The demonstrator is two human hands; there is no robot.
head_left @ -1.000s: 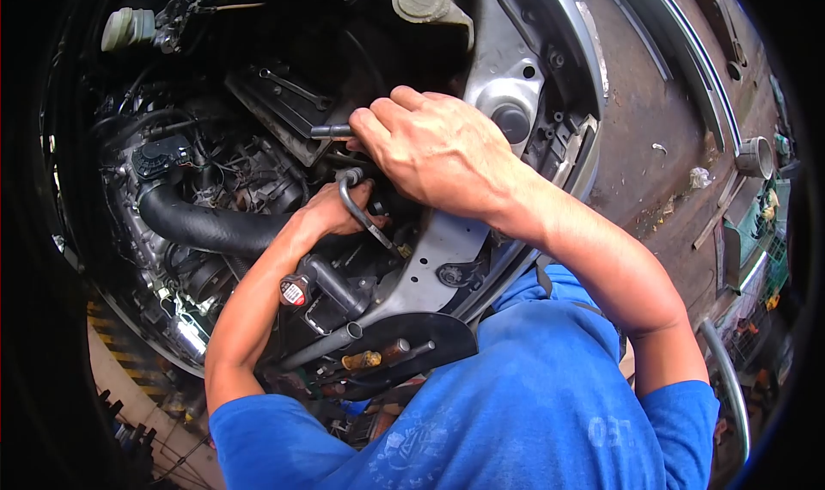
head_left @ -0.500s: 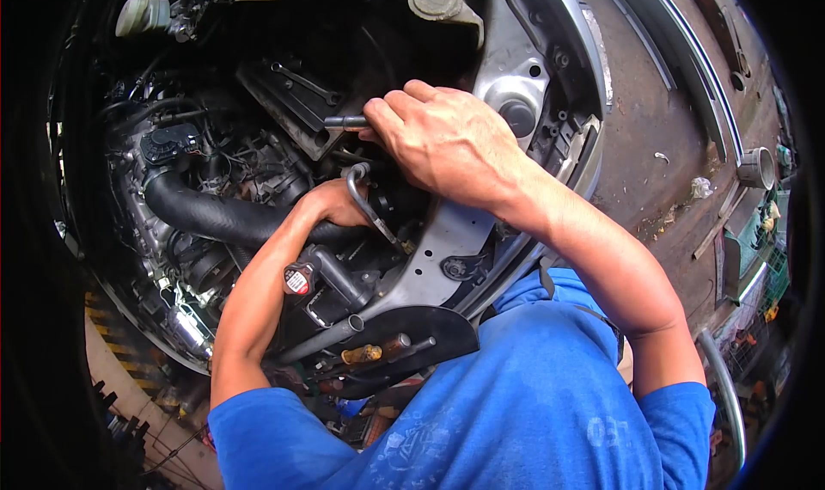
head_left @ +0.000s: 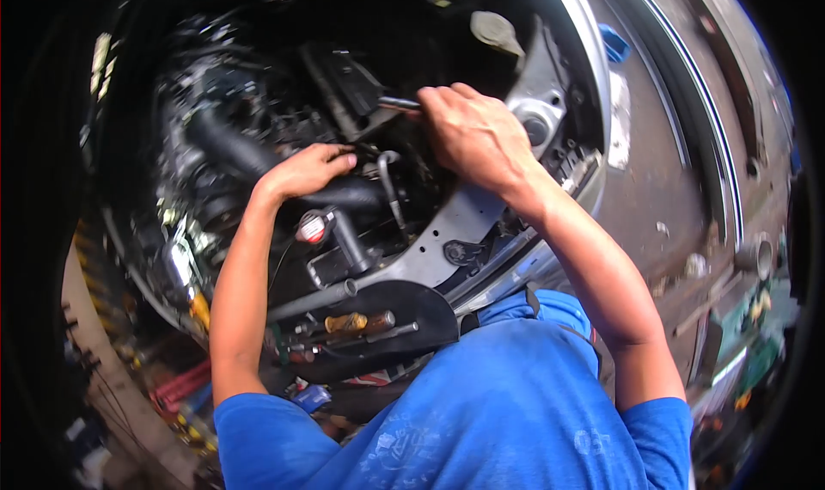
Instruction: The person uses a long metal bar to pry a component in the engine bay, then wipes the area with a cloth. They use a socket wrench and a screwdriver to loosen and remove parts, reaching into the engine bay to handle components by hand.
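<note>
My right hand [head_left: 481,137] is closed around a steel bar-like tool [head_left: 400,104], whose end sticks out to the left over the engine bay. The rest of the tool is hidden by the fingers. My left hand [head_left: 308,172] is over the thick black hose [head_left: 228,142], its fingers stretched out to the right and nothing visible in them. Just right of its fingertips stands a bent metal pipe [head_left: 391,185]. The radiator cap [head_left: 311,226] with its red and white label lies below the left hand.
A black tray [head_left: 421,309] on the front edge holds several tools, among them a screwdriver with a yellow handle [head_left: 345,322]. A black plastic cover [head_left: 344,90] lies deeper in the bay. The grey body panel [head_left: 430,254] curves along the front. A work light [head_left: 183,262] shines at left.
My left hand has come up out of the gap behind the bent pipe and moved left. My right hand keeps its grip on the tool. The whole view has shifted and blurred.
</note>
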